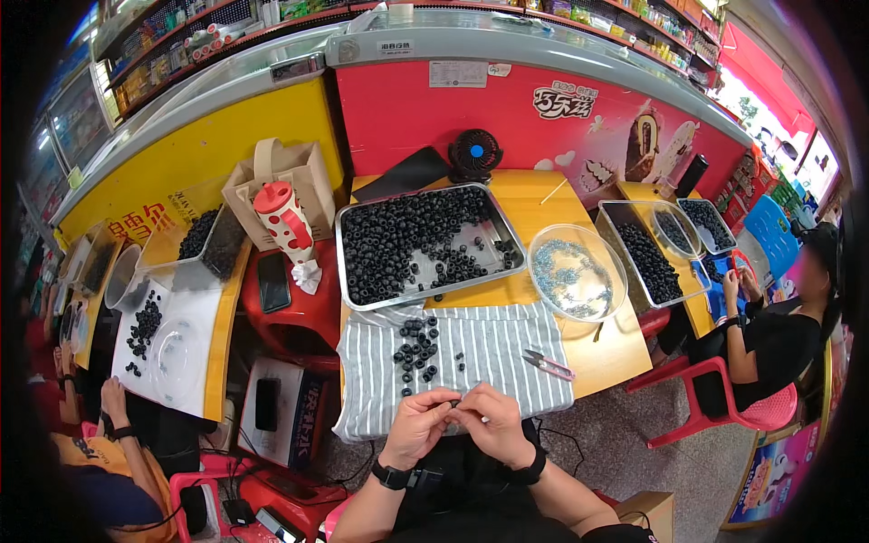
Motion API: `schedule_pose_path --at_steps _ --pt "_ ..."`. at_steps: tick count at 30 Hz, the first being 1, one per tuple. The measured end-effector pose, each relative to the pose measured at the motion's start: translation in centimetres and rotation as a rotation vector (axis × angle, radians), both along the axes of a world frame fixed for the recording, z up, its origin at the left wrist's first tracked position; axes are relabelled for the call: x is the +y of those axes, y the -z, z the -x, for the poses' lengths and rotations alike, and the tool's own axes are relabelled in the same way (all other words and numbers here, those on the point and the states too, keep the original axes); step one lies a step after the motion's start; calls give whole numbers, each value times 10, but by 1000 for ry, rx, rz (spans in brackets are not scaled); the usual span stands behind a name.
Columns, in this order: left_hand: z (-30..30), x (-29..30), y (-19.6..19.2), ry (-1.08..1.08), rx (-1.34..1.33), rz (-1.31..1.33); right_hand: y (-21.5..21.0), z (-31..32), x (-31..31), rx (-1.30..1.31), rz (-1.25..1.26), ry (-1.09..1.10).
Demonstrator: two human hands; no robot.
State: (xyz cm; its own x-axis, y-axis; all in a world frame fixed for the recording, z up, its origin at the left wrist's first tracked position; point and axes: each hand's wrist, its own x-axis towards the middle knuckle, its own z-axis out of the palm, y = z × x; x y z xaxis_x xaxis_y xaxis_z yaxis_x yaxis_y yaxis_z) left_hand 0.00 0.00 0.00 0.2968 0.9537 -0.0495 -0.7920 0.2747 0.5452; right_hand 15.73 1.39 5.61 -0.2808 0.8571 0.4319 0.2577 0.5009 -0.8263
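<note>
Close together at the front edge of a grey-and-white striped cloth, my left hand and my right hand are both closed in a pinch. Between their fingertips is a small black part, mostly covered by the fingers. Loose black ring-shaped parts lie scattered on the cloth just beyond my left hand. To the right on the cloth rest small snips with pink on the handles. Behind the cloth, a metal tray holds a heap of the same black parts.
A round clear dish with small bluish pieces stands right of the tray. Behind are a black fan and a dark flat sheet. Left, a red stool carries a spotted tumbler and phone. People sit at tables on both sides.
</note>
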Motion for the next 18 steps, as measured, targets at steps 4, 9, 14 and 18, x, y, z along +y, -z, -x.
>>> schedule_pose_path --at_steps 4,9,14,18 --pt "-2 1 0 5 1 -10 -10 -2 0 145 270 -12" --pt "-3 0 -3 -26 -7 18 0 -27 14 246 383 203" --pt "-3 1 0 -70 -10 9 15 -49 28 -171 115 271" --pt "-2 2 -2 -71 -12 18 5 -28 24 -428 -4 185"
